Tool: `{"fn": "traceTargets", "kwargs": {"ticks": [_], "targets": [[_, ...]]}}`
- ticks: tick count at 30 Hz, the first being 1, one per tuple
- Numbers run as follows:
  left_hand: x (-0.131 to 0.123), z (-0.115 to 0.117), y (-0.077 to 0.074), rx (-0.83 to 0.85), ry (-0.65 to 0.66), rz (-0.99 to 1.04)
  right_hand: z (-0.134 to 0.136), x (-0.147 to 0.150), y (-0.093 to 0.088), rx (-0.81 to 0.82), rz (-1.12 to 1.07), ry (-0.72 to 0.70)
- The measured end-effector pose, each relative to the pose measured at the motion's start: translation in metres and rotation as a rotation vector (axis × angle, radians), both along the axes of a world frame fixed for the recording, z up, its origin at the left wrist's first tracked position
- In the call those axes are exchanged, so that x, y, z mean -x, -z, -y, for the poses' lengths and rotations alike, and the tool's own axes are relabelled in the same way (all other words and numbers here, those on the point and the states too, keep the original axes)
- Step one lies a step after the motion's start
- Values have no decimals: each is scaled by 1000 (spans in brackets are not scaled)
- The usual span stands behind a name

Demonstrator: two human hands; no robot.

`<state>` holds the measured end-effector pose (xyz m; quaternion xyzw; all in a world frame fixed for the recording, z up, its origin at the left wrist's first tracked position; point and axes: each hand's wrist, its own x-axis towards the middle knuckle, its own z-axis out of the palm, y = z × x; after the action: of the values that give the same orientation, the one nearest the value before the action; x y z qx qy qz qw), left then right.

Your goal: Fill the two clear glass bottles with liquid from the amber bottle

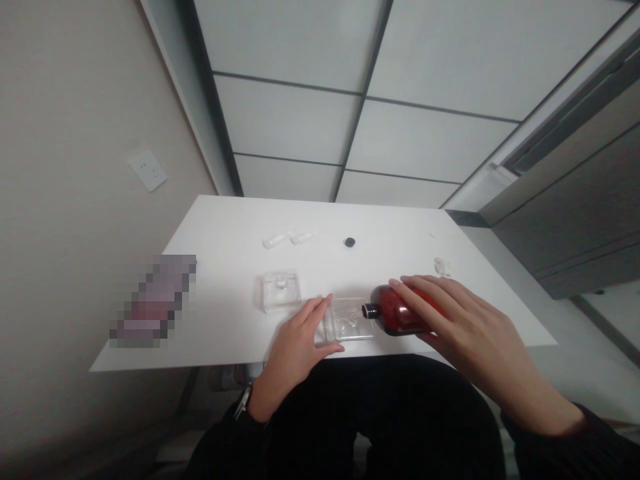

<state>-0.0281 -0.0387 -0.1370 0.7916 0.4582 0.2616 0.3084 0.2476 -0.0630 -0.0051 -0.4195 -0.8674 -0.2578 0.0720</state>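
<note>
My right hand [450, 313] is wrapped round a reddish-amber bottle [400, 310], tipped nearly onto its side. The uncapped black-ringed mouth points left, above the right part of a clear plastic box [354, 327]. My left hand [300, 340] grips that box at its left end, thumb on the near side and fingers on the far side. Something clear, perhaps liquid, shows inside the box. Just beyond my left hand stands a second clear box [281, 293] with a small clear thing in it. A round black cap [350, 242] lies farther back.
Two small clear plastic pieces [303, 237] lie toward the back of the white table [225, 267]. Some crumpled whitish bits [442, 267] are at the right. A blurred-out flat object [155, 300] rests at the left edge, near the wall.
</note>
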Motion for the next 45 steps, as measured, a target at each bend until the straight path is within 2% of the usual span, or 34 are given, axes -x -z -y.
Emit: {"fn": "traceTargets", "kwargs": {"ticks": [23, 45], "targets": [[0, 0, -1, 14, -3, 13, 0, -1, -7, -18, 23, 7], [-1, 0, 0, -39, -5, -1, -1, -3, -15, -16, 40, -5]]}}
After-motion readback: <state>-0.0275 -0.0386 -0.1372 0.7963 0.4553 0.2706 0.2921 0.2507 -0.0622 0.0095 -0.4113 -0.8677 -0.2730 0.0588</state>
